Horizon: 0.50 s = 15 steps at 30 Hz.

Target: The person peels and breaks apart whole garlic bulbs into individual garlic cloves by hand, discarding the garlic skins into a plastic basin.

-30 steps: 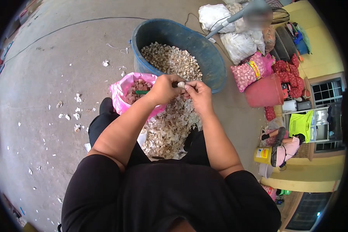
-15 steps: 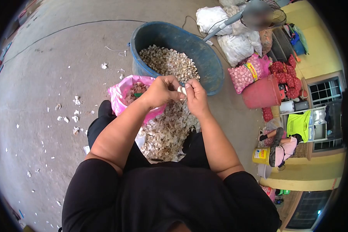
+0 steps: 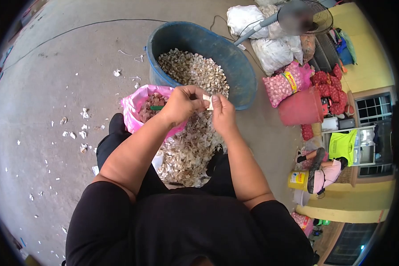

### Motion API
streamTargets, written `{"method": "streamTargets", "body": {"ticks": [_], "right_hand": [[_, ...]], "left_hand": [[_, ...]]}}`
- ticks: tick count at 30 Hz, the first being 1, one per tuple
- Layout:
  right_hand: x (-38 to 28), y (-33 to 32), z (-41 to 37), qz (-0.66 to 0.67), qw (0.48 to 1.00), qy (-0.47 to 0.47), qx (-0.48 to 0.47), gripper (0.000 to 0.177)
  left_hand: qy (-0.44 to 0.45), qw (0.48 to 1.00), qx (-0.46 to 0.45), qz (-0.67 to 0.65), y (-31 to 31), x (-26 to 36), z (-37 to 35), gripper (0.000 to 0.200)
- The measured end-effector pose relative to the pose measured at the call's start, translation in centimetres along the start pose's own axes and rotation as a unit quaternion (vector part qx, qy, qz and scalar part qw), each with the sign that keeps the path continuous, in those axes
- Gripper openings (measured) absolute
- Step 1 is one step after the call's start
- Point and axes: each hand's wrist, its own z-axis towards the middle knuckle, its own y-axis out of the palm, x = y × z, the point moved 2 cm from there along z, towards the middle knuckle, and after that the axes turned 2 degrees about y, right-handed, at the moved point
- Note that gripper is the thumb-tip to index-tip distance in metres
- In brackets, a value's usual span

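My left hand [image 3: 183,105] pinches a pale garlic clove [image 3: 209,102] between thumb and fingers. From the other side, the closed thumb and fingers of my right hand [image 3: 224,114] grip the same clove. Just beyond both hands, a large blue tub [image 3: 246,75] holds many garlic cloves [image 3: 195,68]. A pink plastic bag [image 3: 129,108], partly covered by my left forearm, contains reddish skins or bulbs and a green object [image 3: 156,107] I cannot identify. Below my hands, a heap of papery garlic skins [image 3: 186,155] lies between my legs.
Scraps of skin [image 3: 83,134] dot the concrete floor on the left. To the right stand a red tub [image 3: 300,107], a pink mesh sack of garlic [image 3: 281,86] and a yellow bucket [image 3: 298,179] beside a seated person [image 3: 326,175]. A fan [image 3: 303,17] stands near white sacks [image 3: 270,53].
The view has shifted slightly. My hands stay together over the heap, and the pale clove between them shows at a different angle, with more of it visible.
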Motion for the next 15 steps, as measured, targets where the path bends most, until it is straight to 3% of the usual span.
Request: {"method": "streamTargets", "body": {"ticks": [2,3,6,10,15], "right_hand": [[1.1,-0.5,0.2,0.102,0.992,0.074,-0.018,0.032],[0.4,-0.9,-0.1,0.250,0.951,0.176,-0.056,0.032],[1.3,-1.1,-0.3,0.379,0.897,0.216,-0.066,0.031],[2.3,-1.0,-0.4,0.282,0.935,0.213,-0.044,0.032],[4.7,-1.0,-0.2,0.164,0.978,0.130,0.014,0.029]], "left_hand": [[-0.006,0.999,-0.012,-0.036,0.1,-0.4,0.5,0.013],[-0.010,0.998,-0.018,-0.055,0.2,-0.5,0.6,0.014],[-0.059,0.995,-0.019,-0.077,0.5,-0.2,0.9,0.016],[-0.071,0.994,-0.087,0.015,1.7,-0.8,1.0,0.020],[-0.040,0.996,-0.043,0.060,1.8,-3.2,1.8,0.016]]}}
